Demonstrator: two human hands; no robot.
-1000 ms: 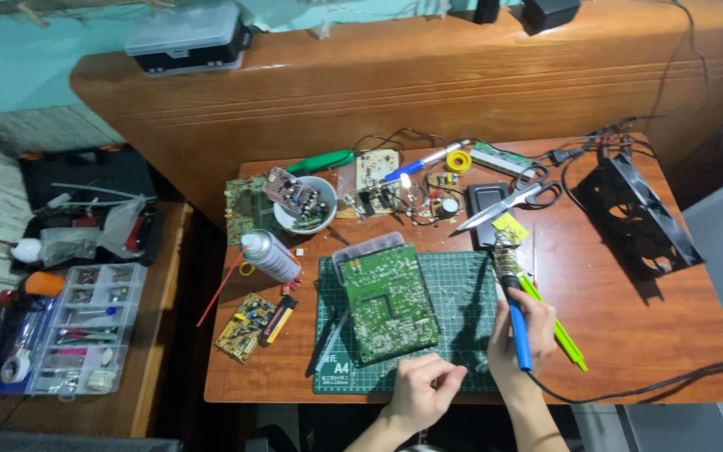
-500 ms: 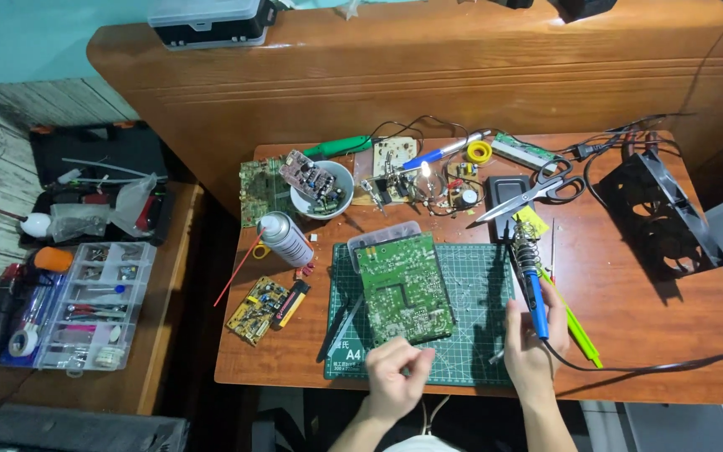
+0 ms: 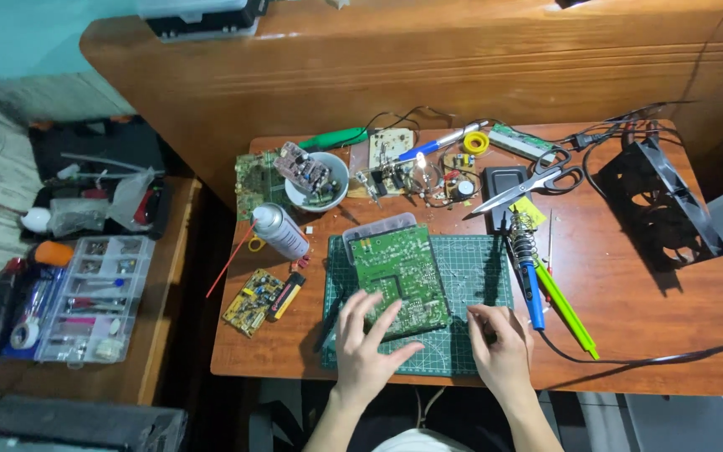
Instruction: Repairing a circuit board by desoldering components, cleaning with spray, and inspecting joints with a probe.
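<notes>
On wooden table (image 3: 646, 335) | left hand (image 3: 367, 341) fingers spread on circuit board (image 3: 401, 279); right hand (image 3: 502, 350) empty, loosely curled

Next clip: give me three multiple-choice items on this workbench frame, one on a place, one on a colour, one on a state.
1. Where does the green board lie?
A. on the cutting mat
B. in the white bowl
C. on the side table

2. What colour is the soldering iron handle?
A. red
B. blue
C. black

3. What is the left hand doing?
A. gripping the scissors
B. lifting the spray can
C. resting flat, fingers spread, on the green board

Key: 1 A, the board lies across the mat's left half. 2 B, the handle right of the mat is blue. 3 C, the open palm rests on the board's near edge, while the right hand rests on the mat beside it, holding nothing that can be seen.
</notes>
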